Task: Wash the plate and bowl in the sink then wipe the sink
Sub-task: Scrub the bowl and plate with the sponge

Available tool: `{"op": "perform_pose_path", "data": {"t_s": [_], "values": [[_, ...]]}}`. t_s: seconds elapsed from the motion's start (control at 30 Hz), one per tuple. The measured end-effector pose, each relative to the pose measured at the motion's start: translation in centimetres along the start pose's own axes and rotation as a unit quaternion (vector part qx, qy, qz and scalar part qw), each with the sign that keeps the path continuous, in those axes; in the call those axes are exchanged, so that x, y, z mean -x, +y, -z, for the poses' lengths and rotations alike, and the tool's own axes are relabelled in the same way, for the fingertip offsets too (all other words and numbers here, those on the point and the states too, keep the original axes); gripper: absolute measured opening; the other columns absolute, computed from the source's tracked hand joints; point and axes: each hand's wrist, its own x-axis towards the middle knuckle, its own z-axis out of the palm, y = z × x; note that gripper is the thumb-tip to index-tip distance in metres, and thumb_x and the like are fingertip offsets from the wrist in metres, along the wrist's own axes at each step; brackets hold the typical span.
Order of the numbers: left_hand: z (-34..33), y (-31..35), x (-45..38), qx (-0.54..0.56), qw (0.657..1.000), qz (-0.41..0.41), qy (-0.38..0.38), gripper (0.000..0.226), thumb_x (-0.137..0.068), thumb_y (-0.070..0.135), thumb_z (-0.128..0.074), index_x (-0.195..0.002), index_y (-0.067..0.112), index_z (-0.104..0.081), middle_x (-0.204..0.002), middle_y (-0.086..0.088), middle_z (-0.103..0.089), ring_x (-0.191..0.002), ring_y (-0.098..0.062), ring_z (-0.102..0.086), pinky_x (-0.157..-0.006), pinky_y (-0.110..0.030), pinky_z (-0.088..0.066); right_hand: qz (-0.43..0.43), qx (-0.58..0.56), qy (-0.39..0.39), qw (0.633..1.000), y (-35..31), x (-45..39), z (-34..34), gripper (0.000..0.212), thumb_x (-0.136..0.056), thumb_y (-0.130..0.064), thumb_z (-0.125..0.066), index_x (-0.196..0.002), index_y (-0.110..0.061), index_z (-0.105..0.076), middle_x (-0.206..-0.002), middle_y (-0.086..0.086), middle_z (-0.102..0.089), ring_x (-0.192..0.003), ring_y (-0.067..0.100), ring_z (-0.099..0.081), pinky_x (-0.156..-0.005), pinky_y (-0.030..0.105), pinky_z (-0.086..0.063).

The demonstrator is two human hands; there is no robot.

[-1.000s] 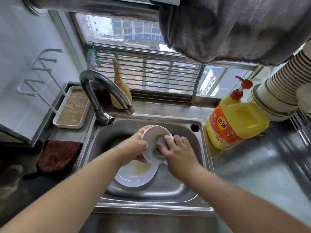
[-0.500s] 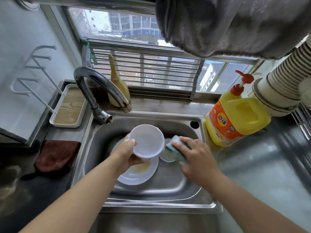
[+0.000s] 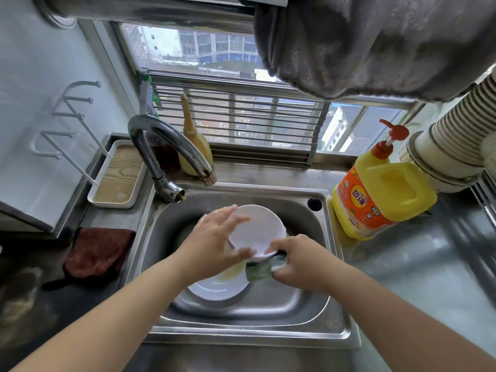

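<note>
Over the sink (image 3: pixel 332 299), left hand (image 3: pixel 214 245) grips the bowl (image 3: pixel 255 232); right hand (image 3: pixel 300 260) holds a sponge (image 3: pixel 259 272) against its near rim. Below, a stained plate (image 3: pixel 217 287) lies in the basin.

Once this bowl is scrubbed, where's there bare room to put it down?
Bare steel counter right of the sink, in front of the yellow detergent jug. The basin is crowded by the plate; the left counter holds a brown cloth and tray.

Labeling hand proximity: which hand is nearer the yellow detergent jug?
Right. The right hand holds the sponge in the sink, on the side toward the yellow detergent jug; the left hand grips the bowl farther away.
</note>
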Motion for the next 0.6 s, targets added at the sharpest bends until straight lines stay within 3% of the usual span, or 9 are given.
{"op": "perform_pose_path", "data": {"t_s": [0.07,0.1,0.2,0.27,0.37,0.43,0.5,0.57,0.6], "values": [[0.0,-0.5,0.4,-0.067,0.994,-0.077,0.028,0.074,-0.062,0.079,-0.039,-0.12,0.037,-0.06,-0.155,0.004,-0.023,-0.146,-0.019,-0.005,-0.114,-0.054,0.005,-0.011,-0.004,-0.017,1.0,0.0,-0.2,0.7,0.025,-0.072,-0.023,-0.059,-0.094,-0.022,-0.07,-0.068,-0.008,-0.057,-0.065,0.012,-0.053,-0.061,0.018,-0.041],[-0.2,-0.9,0.5,-0.085,0.989,-0.112,0.041,0.064,-0.064,0.075,-0.042,-0.109,0.037,-0.066,-0.151,0.006,-0.027,-0.145,-0.02,-0.005,-0.11,-0.061,0.007,-0.014,-0.005,-0.022,1.0,-0.1,-0.4,1.0,0.024,-0.072,-0.023,-0.059,-0.093,-0.022,-0.07,-0.067,-0.009,-0.056,-0.064,0.011,-0.052,-0.06,0.017,-0.04],[-0.5,-1.3,0.3,-0.122,0.973,-0.186,0.061,0.031,-0.075,0.053,-0.048,-0.078,0.031,-0.069,-0.115,0.008,-0.059,-0.129,-0.022,-0.043,-0.097,-0.073,-0.015,-0.015,-0.005,-0.023,1.0,-0.3,-0.9,1.2,0.024,-0.07,-0.023,-0.059,-0.091,-0.02,-0.07,-0.069,-0.009,-0.058,-0.069,0.014,-0.056,-0.064,0.021,-0.046],[-0.7,-0.7,-0.1,-0.062,0.974,-0.195,0.096,0.024,-0.079,0.04,-0.053,-0.073,0.023,-0.068,-0.086,0.009,-0.067,-0.104,-0.013,-0.059,-0.099,-0.066,-0.017,-0.018,-0.013,-0.026,0.999,-0.5,-1.0,1.4,0.025,-0.07,-0.021,-0.059,-0.093,-0.021,-0.07,-0.075,-0.005,-0.063,-0.072,0.017,-0.06,-0.069,0.025,-0.052],[-0.9,-0.2,-0.2,0.14,0.983,-0.086,0.086,0.009,-0.083,0.022,-0.065,-0.075,0.018,-0.064,-0.079,0.006,-0.061,-0.082,-0.003,-0.051,-0.115,-0.046,-0.004,-0.028,-0.095,-0.039,0.994,-0.3,-1.0,1.9,0.053,-0.074,-0.014,-0.058,-0.122,-0.035,-0.057,-0.097,-0.006,-0.067,-0.083,0.014,-0.064,-0.075,0.021,-0.053],[-0.6,0.1,0.0,0.224,0.972,-0.004,0.072,0.017,-0.086,0.022,-0.065,-0.074,0.016,-0.054,-0.069,0.009,-0.051,-0.072,-0.007,-0.047,-0.113,-0.039,-0.016,-0.023,-0.177,-0.032,0.983,0.0,-0.7,2.4,0.07,-0.078,-0.007,-0.055,-0.136,-0.043,-0.043,-0.108,-0.007,-0.066,-0.09,0.01,-0.064,-0.077,0.016,-0.052],[-0.1,0.4,0.2,0.338,0.938,0.05,0.064,0.021,-0.09,0.022,-0.06,-0.077,0.007,-0.055,-0.066,0.005,-0.052,-0.067,-0.011,-0.048,-0.083,-0.031,-0.043,-0.015,-0.221,0.022,0.975,0.2,-0.5,2.9,0.066,-0.082,-0.003,-0.051,-0.135,-0.042,-0.046,-0.107,-0.006,-0.066,-0.072,0.0,-0.06,-0.065,0.012,-0.047],[0.3,0.9,0.3,0.436,0.893,0.099,0.062,0.009,-0.095,0.015,-0.056,-0.09,0.008,-0.061,-0.071,0.004,-0.06,-0.066,-0.007,-0.057,-0.063,-0.02,-0.046,-0.027,-0.238,0.094,0.966,0.2,-0.7,3.3,0.062,-0.086,-0.005,-0.05,-0.134,-0.043,-0.046,-0.104,-0.01,-0.06,-0.06,-0.007,-0.051,-0.06,0.007,-0.04],[0.3,1.1,0.2,0.458,0.878,0.123,0.065,0.01,-0.095,0.016,-0.056,-0.099,0.009,-0.061,-0.078,0.002,-0.064,-0.068,-0.006,-0.06,-0.063,-0.017,-0.047,-0.03,-0.236,0.112,0.965,0.0,-1.0,3.2,0.063,-0.087,-0.01,-0.051,-0.136,-0.047,-0.04,-0.111,-0.012,-0.056,-0.07,-0.012,-0.052,-0.068,0.006,-0.041]]}}
